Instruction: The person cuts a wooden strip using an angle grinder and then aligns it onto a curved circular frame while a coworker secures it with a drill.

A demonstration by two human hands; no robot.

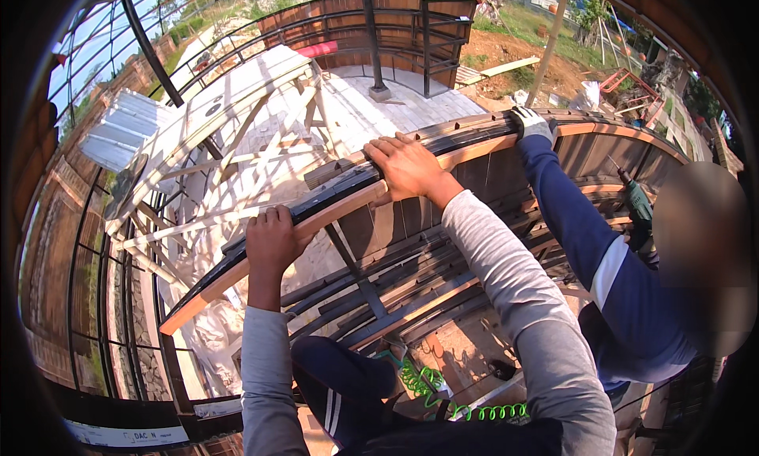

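Observation:
A long, curved wooden strip [204, 302] runs along the near side of a black metal rail [332, 191]. My left hand [274, 241] is closed over the strip and rail toward their left end. Farther right and higher, my right hand [407, 168] grips the same pair, its fingers over the top and its thumb on the near side. Beyond it, a co-worker's gloved hand [533, 125] rests on the rail. That person's other hand, mostly hidden, is by a green power drill [637, 197] with its bit pointing up.
Below the rail are dark metal bars [371, 294] and wooden boards [455, 361]. A coiled green air hose [494, 412] lies near my legs. Across the rail stands a pale wooden trestle table [237, 92] on a paved floor. A black post [371, 37] rises behind.

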